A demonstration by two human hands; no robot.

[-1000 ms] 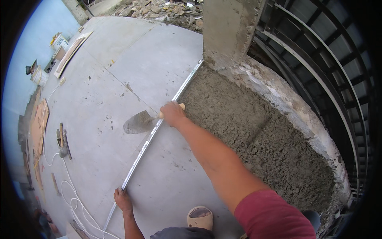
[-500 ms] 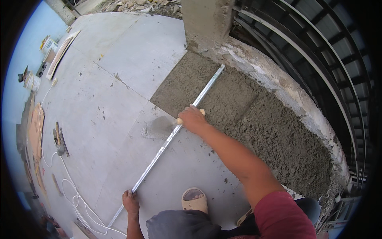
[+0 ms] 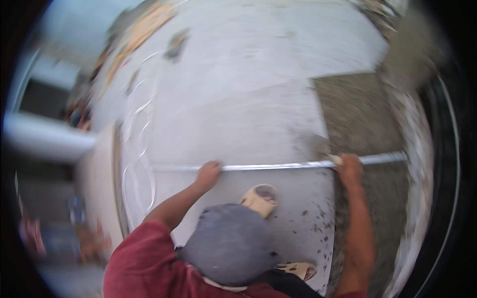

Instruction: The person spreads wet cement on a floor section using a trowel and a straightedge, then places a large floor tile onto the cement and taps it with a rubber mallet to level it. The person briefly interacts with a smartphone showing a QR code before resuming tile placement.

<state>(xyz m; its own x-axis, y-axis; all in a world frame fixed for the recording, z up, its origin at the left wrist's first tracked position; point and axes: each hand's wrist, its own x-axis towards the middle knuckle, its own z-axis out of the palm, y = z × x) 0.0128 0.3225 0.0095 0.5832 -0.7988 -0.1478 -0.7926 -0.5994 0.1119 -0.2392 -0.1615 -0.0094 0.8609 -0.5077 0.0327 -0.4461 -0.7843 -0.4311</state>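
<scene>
Nearest the lower edge: two beige sandals point(image 3: 254, 200), worn, on grey tile point(image 3: 223, 119); dark crumbs point(image 3: 304, 213) to their right — grit that could lodge under the bar and tilt it. Beyond, left: one left hand point(image 3: 208, 174), fingers curled around a metal bar point(image 3: 276, 167). Said bar: crosswise, left part over tile, right part over mortar point(image 3: 353, 114), right end near a rough wall edge point(image 3: 415, 129), where a hard push could knock it. Right: one right hand point(image 3: 350, 171), wrapped round the handle of a trowel point(image 3: 320, 145) — its hold on the bar too blurred for me to tell. Doubling up there could, I'd judge, loosen control and gouge the mortar. Left: white cable point(image 3: 140, 144), looped near the bar's faint end; a possible snag.
</scene>
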